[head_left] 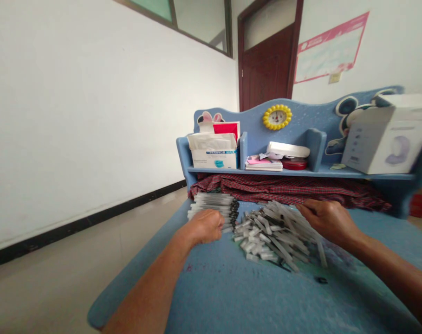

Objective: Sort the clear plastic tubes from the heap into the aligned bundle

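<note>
Cardboard box point(214, 158) holds white papers point(211, 140) above left hand point(205, 226).

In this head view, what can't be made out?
Head view:
Left hand: covers part of the aligned clear tubes; any grip is hidden.
Right hand: hides whether it grips the loose tubes.
White carton: blurred, cut off by right edge.
Small black piece: too small to identify.
</note>
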`<state>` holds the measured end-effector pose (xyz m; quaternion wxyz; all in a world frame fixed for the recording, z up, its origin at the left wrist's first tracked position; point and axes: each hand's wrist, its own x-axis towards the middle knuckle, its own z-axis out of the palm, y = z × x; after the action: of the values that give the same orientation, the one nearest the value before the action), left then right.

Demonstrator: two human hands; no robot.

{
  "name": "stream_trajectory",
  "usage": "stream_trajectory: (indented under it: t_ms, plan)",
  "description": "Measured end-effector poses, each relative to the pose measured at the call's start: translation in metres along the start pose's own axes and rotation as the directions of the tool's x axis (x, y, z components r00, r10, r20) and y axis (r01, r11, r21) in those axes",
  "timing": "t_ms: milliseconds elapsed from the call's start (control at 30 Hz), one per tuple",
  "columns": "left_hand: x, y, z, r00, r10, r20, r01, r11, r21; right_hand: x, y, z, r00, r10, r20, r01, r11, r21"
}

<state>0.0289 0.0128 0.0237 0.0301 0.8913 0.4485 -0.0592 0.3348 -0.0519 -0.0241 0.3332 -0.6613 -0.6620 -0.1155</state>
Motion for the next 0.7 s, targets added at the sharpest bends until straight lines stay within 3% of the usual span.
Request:
stream_trajectory:
  t_ms: [100, 200, 367, 533, 700]
  plan:
    - [-0.003, 0.004, -0.004, 0.996, 0.094, -0.003, -0.093, 0.981, -0.168, -0.002, -0.017, -0.006, 0.997, -0.061, 0.051, 0.061, 0.998, 0.006]
    - [-0.003, 0.01, -0.005, 0.985, 0.174, -0.014, -0.165, 0.901, -0.402, -0.006, -0.036, -0.009, 0.986, -0.131, 0.099, 0.122, 0.989, 0.085]
    - [-0.003, 0.025, 0.0, 0.973, 0.23, -0.015, -0.201, 0.815, -0.543, -0.016, -0.061, -0.011, 0.961, -0.17, 0.219, 0.122, 0.968, 0.218]
    - [-0.008, 0.044, 0.002, 0.963, 0.263, -0.065, -0.25, 0.767, -0.591, -0.023, -0.073, -0.008, 0.904, -0.222, 0.365, 0.05, 0.903, 0.426]
    - [-0.009, 0.053, 0.005, 0.937, 0.32, -0.142, -0.336, 0.707, -0.623, -0.022, -0.071, -0.004, 0.885, -0.129, 0.448, -0.168, 0.808, 0.564]
